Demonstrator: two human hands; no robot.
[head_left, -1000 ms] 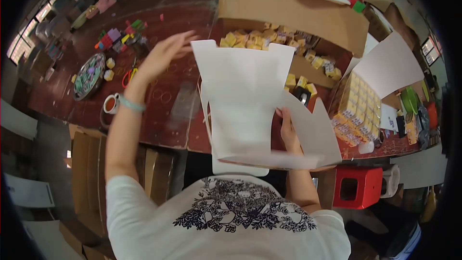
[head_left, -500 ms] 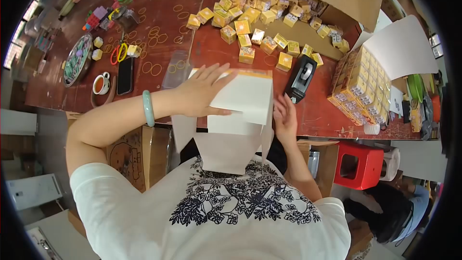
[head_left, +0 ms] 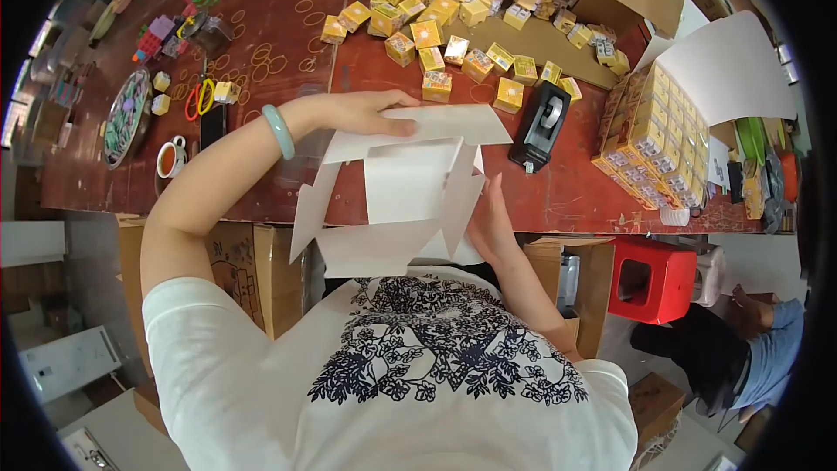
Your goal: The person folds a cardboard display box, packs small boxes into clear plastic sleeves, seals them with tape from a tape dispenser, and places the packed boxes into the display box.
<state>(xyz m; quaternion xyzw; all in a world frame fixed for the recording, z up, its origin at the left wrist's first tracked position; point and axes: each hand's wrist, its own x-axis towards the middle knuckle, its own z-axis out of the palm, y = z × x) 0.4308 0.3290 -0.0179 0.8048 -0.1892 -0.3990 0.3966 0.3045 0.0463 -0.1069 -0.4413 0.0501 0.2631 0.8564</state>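
A white cardboard box [head_left: 375, 249] stands at the table's front edge before my chest, its top open and its flaps spread outward. Across its far flap lies my left hand [head_left: 384, 115], fingers bent over the card and the thumb on the inner side. My right hand [head_left: 495, 225] is against the box's right side, palm toward it and fingers apart, with part of it behind a flap. Beyond the box, several small yellow boxes [head_left: 426, 33] are scattered. A black tape dispenser [head_left: 540, 126] sits to the right of the box.
At the right stands a wrapped stack of small boxes [head_left: 654, 135]. A large carton [head_left: 523, 35] lies at the back. On the left are scissors [head_left: 200, 98], a cup of tea [head_left: 171, 157], a phone [head_left: 213, 126] and a metal tray [head_left: 129, 118]. A person [head_left: 741, 353] is at the lower right.
The flat white card is now a box shape with its open top facing up. My left hand has moved from the air at the left onto its far flap. My right hand stays at its right side.
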